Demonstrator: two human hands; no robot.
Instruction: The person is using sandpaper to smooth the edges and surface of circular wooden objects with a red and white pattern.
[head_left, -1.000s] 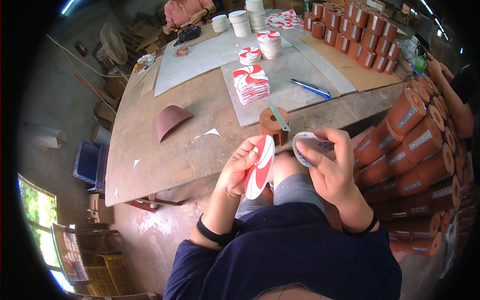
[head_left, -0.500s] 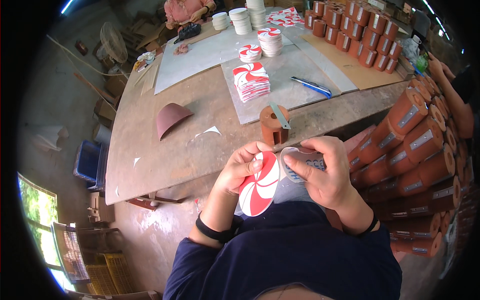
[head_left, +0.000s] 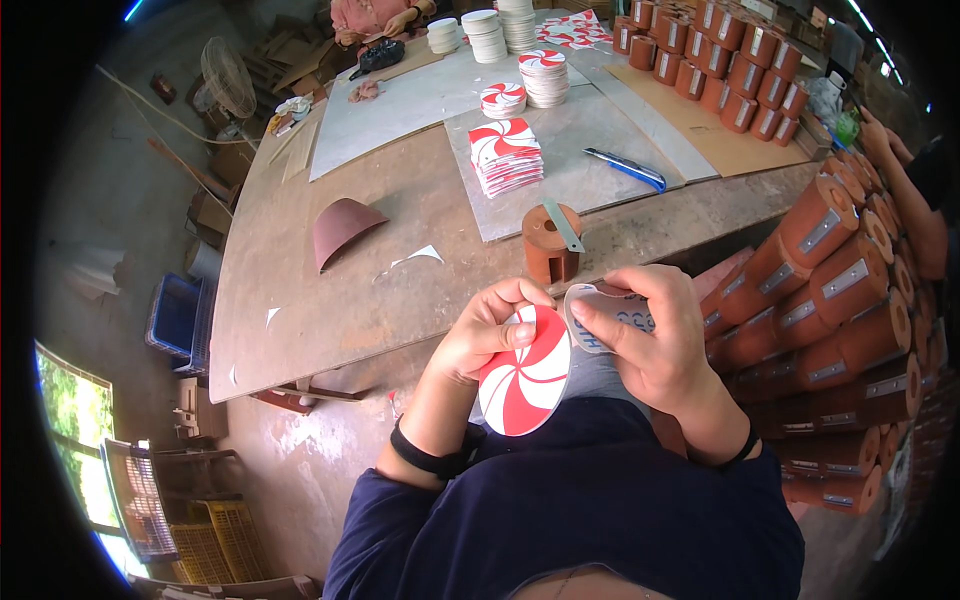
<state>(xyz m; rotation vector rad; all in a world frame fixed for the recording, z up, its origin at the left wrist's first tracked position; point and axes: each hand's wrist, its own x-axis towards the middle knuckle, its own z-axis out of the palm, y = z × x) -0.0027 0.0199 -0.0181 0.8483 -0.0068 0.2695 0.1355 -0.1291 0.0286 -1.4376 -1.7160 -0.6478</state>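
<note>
Between the thumb and fingers of my left hand [head_left: 487,335] is a round card disc [head_left: 525,385] with a red and white swirl, its patterned face tilted up toward me. My right hand [head_left: 655,335] pinches a bent piece of sandpaper [head_left: 625,311] whose pale back carries blue print. The sandpaper lies close beside the disc's upper right edge; I cannot tell whether they touch. Just beyond my hands, a brown cylinder [head_left: 549,262] with a centre hole stands at the table edge, a flat metal strip [head_left: 564,224] lying across its top.
Stacked swirl-patterned squares [head_left: 505,165], stacks of round discs [head_left: 544,85] and a blue utility knife [head_left: 628,170] lie on the table [head_left: 330,320]. A curved brown sheet [head_left: 343,230] rests at left. Brown cylinders [head_left: 845,280] are piled at right. Another person's hands [head_left: 400,22] are across the table.
The disc has turned a little, showing its patterned face more fully. Both hands have shifted slightly, still holding the same things. The whole view has moved a little.
</note>
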